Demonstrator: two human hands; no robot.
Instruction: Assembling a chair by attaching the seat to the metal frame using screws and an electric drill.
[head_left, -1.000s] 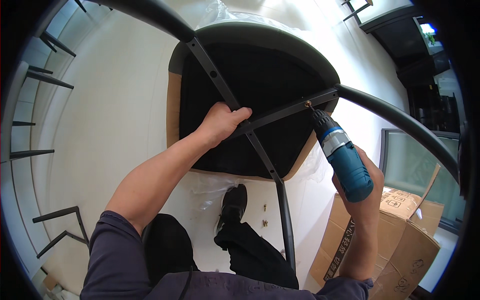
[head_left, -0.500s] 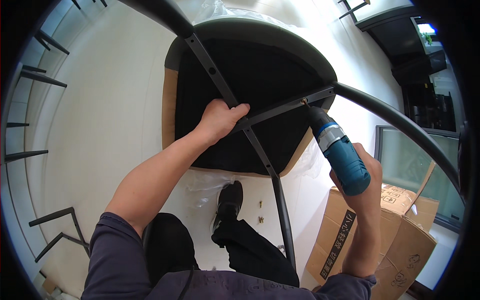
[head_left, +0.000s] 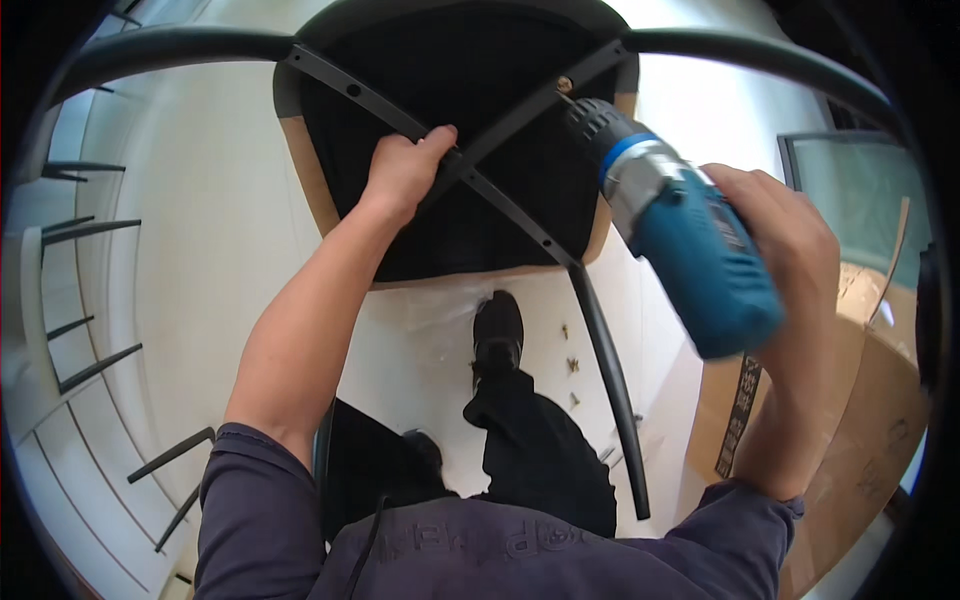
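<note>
An upturned chair seat [head_left: 400,225] with a black underside and tan edge is in front of me, with a dark metal cross frame [head_left: 510,208] on it. Near the centre of the cross, my left hand [head_left: 402,172] is closed around a bar. My right hand [head_left: 785,215] grips a teal cordless drill [head_left: 690,245] by its handle, which is mostly hidden. The drill's bit points at a brass-coloured screw [head_left: 565,84] on the far right bar. Whether bit and screw touch, I cannot tell. Dark chair legs [head_left: 610,385] run out from the frame's corners.
Several small brass screws [head_left: 573,366] lie on the pale floor by my black shoe [head_left: 498,325]. A cardboard box [head_left: 830,400] stands at the right, before a glass panel [head_left: 850,185]. More dark metal legs [head_left: 95,230] stick out at the left.
The chair has shifted up and left in the picture and appears turned. The drill looks larger and its body has come further right. Both hands keep their holds.
</note>
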